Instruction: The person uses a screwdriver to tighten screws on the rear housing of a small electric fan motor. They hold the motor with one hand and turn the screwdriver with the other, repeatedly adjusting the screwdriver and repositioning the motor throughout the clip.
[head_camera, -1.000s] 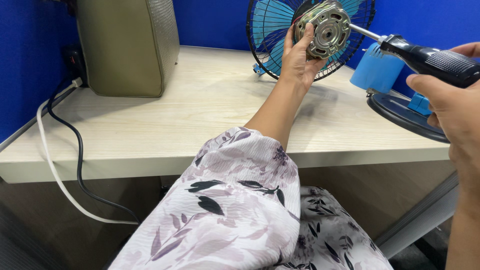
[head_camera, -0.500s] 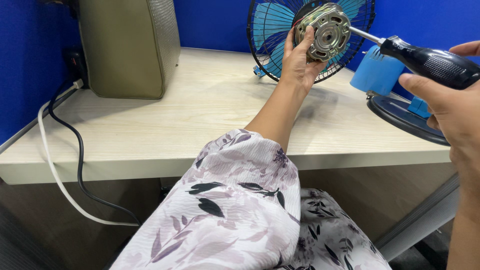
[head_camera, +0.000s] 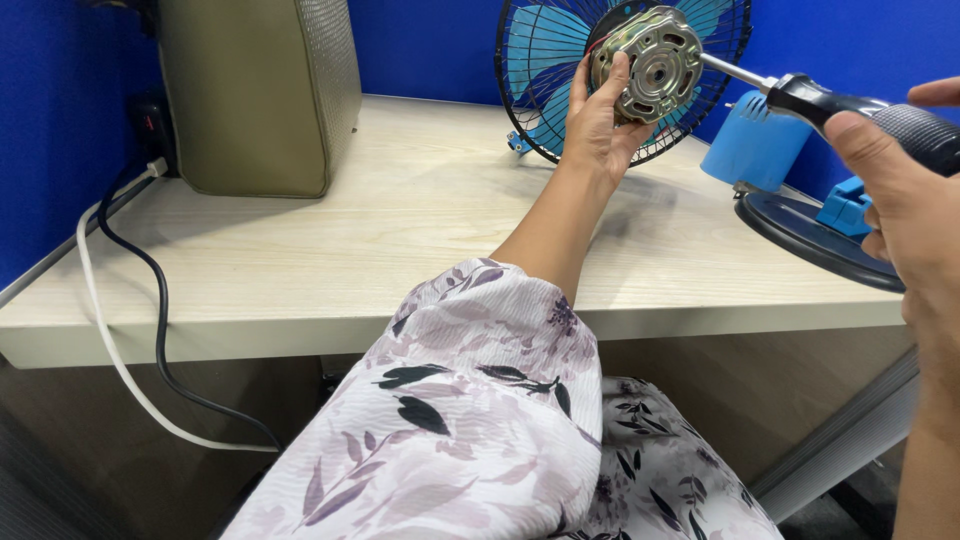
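My left hand (head_camera: 597, 128) grips a round metal fan motor (head_camera: 648, 62), held up above the wooden desk (head_camera: 400, 250) in front of a blue fan blade inside a black wire guard (head_camera: 545, 90). My right hand (head_camera: 895, 195) is closed around the black handle of a screwdriver (head_camera: 850, 110). Its metal shaft runs left and its tip touches the right side of the motor. My left sleeve is white with a grey floral print.
A black round fan base (head_camera: 810, 235) with blue plastic parts (head_camera: 752, 145) sits at the desk's right end. A grey-green box with a mesh side (head_camera: 255, 95) stands at the back left. Black and white cables (head_camera: 130, 340) hang off the left edge. Blue partition walls surround the desk.
The motor and my left hand have shifted slightly left and up. The screwdriver stays against the motor, my right hand barely moving.
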